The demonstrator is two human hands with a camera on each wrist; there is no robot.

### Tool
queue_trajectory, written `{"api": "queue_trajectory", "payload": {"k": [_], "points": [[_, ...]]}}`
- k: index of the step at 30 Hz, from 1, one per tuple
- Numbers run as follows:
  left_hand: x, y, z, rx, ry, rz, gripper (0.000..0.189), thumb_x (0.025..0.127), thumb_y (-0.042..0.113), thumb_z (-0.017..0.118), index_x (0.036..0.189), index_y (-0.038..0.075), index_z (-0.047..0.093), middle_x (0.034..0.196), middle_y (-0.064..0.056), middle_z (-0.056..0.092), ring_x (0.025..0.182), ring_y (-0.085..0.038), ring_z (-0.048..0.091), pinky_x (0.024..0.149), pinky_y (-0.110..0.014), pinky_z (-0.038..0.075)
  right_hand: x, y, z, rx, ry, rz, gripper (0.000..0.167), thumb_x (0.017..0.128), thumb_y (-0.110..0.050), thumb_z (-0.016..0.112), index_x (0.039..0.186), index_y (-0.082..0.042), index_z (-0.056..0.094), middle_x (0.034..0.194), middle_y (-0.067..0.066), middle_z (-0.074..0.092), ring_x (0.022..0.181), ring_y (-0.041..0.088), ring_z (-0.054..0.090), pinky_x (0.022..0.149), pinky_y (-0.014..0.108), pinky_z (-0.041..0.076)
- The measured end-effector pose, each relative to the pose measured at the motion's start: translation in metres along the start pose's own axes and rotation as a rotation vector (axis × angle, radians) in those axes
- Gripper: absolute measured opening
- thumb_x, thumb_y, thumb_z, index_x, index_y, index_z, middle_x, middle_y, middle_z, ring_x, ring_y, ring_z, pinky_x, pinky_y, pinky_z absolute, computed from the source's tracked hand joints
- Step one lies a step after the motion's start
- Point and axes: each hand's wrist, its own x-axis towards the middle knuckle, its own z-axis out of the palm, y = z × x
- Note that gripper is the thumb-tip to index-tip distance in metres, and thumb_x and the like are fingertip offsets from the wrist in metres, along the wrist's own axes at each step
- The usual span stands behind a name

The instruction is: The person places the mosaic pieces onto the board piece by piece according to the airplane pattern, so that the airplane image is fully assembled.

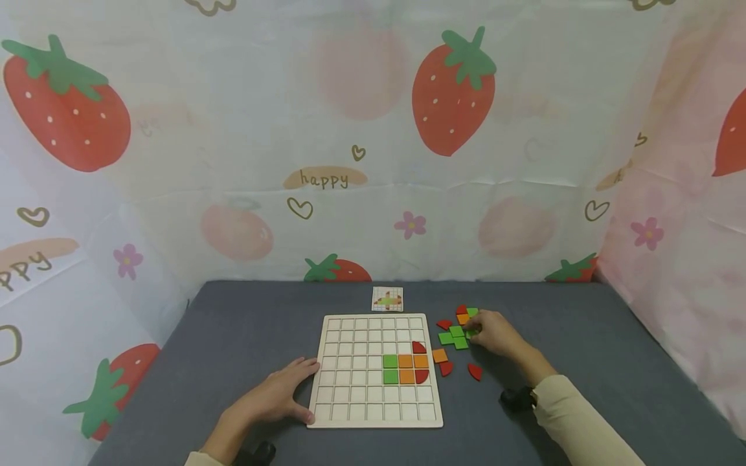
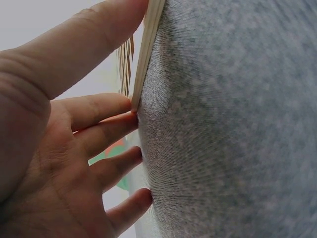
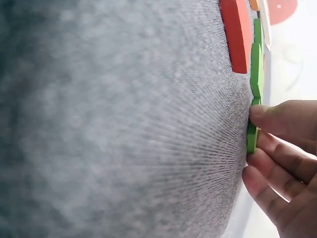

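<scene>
A pale wooden grid board (image 1: 340, 377) lies on the dark table. Set in its right part are green squares (image 1: 390, 361), orange squares (image 1: 406, 377) and red rounded pieces (image 1: 419, 348). My left hand (image 1: 274, 391) is spread at the board's left side, thumb near the front corner and fingertips at the edge. To the right of the board, my right hand (image 1: 495, 333) reaches into a loose group of pieces. Its thumb and fingers pinch a green square tile (image 3: 252, 140) at the table surface, partly hidden by the thumb.
Loose green tiles (image 1: 456, 331), an orange square (image 1: 440, 355) and red pieces (image 1: 474, 371) lie right of the board. A small pattern card (image 1: 387, 299) sits behind it. A strawberry-printed cloth (image 1: 361, 226) hangs along the table's back edge.
</scene>
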Motion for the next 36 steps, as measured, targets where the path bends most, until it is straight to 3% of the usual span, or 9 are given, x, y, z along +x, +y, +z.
{"api": "queue_trajectory", "payload": {"k": [14,27,36], "points": [[0.000,-0.002,0.000,0.013,0.001,0.006,0.097,0.063,0.030,0.088,0.144,-0.003,0.044,0.151,-0.021,0.041,0.145,-0.046,0.026,0.107,-0.070,0.024,-0.008,-0.005,0.000,0.042,0.058,-0.033,0.019,0.083,-0.005,0.071,0.102,0.000,0.074,0.092,0.008,0.063,0.082,0.019,0.060,0.071,0.037,0.052],[0.000,-0.004,-0.001,0.006,-0.008,-0.017,0.097,0.065,0.031,0.087,0.145,-0.001,0.043,0.153,-0.019,0.040,0.146,-0.045,0.025,0.108,-0.069,0.024,-0.011,-0.029,0.001,0.104,0.087,-0.050,0.022,0.082,-0.005,0.073,0.103,-0.001,0.074,0.096,0.008,0.068,0.085,0.019,0.061,0.074,0.037,0.054],[-0.001,-0.003,-0.001,0.004,-0.006,0.019,0.096,0.066,0.034,0.086,0.144,-0.002,0.043,0.152,-0.022,0.040,0.144,-0.048,0.026,0.106,-0.071,0.024,-0.012,-0.044,0.006,0.142,0.090,-0.099,0.018,0.085,-0.007,0.072,0.102,-0.002,0.074,0.096,0.007,0.066,0.087,0.021,0.063,0.076,0.038,0.056]]}}
